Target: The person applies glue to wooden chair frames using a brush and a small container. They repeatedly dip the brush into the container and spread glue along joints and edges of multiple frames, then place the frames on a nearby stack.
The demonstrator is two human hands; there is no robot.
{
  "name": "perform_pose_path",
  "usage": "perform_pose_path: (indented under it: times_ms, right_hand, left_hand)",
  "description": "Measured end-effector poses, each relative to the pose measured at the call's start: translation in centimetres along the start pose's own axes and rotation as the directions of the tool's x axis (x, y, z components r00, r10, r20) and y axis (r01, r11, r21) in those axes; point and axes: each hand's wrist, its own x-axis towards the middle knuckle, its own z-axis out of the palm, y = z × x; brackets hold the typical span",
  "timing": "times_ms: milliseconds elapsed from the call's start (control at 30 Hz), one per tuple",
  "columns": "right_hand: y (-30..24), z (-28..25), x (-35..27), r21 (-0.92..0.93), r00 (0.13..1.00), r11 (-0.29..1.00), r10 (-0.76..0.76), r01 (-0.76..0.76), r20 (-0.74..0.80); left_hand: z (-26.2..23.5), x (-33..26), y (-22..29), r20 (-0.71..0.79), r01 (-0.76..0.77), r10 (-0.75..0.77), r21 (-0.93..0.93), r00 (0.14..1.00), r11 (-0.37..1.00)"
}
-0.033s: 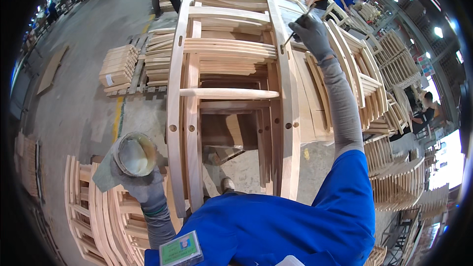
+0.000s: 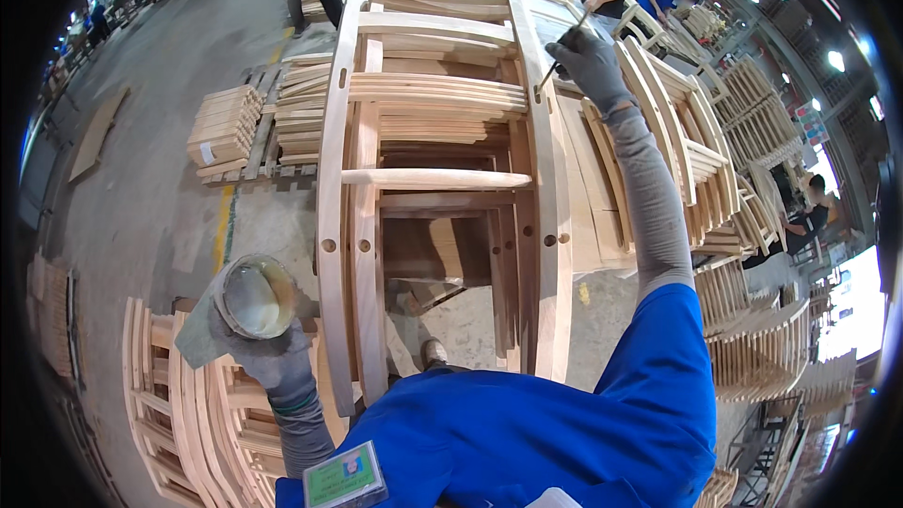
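Workshop floor (image 2: 141, 198), right hand (image 2: 588, 61) unmoved; brush (image 2: 564, 42)

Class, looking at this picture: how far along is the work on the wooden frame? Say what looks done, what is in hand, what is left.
Done: the frame stands assembled, rails fitted. In hand: the left hand holds a small open tin; the right hand puts a thin tool to the frame's upper right rail. Left: I can't tell which spots are treated; lower holes look open.
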Motion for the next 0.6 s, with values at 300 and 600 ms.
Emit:
perform_pose_path:
  times_ms: [300,600]
  right_hand:
    - [2.0,2.2,2.3,-0.184,0.998,0.983,0.032,-0.021,0.053]
    - [1.1,3.4,2.2,-0.377,0.995,0.921,-0.077,0.098,0.070]
  left_hand:
    - [-1.7,0.7,-0.7,0.049,-0.165,0.160,0.447,0.986,0.879]
    - [-2.1,0.4,-1.2,0.008,-0.079,0.079,0.271,0.997,0.959]
